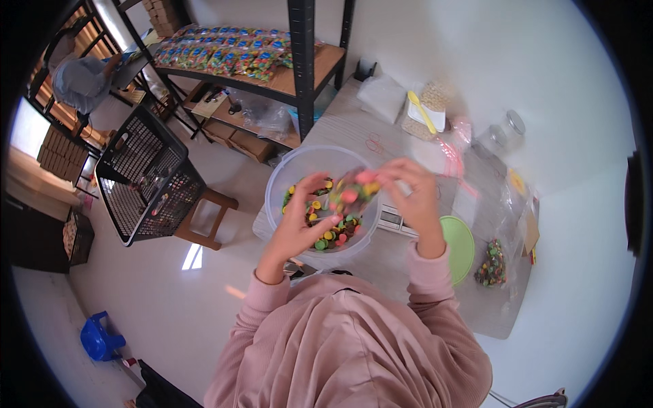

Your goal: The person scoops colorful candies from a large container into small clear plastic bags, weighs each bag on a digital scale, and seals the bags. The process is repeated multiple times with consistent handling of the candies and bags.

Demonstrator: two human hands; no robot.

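Note:
A small clear plastic bag of colourful candy pieces (354,193), blurred, is held above a large translucent tub (273,176). My right hand (412,196) pinches the bag at its right end. Close to the bag's left side, my left hand (296,219) has its fingers and thumb spread apart; whether it touches the bag is unclear. Loose green, yellow, red and brown candies (334,237) lie inside the tub. Partly hidden by my right hand, a white digital scale (393,220) sits just right of the tub.
A green round lid (459,245) and a filled candy bag (492,265) lie on the table's right. Behind are a yellow spoon (422,112), rubber bands (375,144) and jars (514,122). A shelf (326,64) holds candy bags; a black crate (148,178) rests on a stool.

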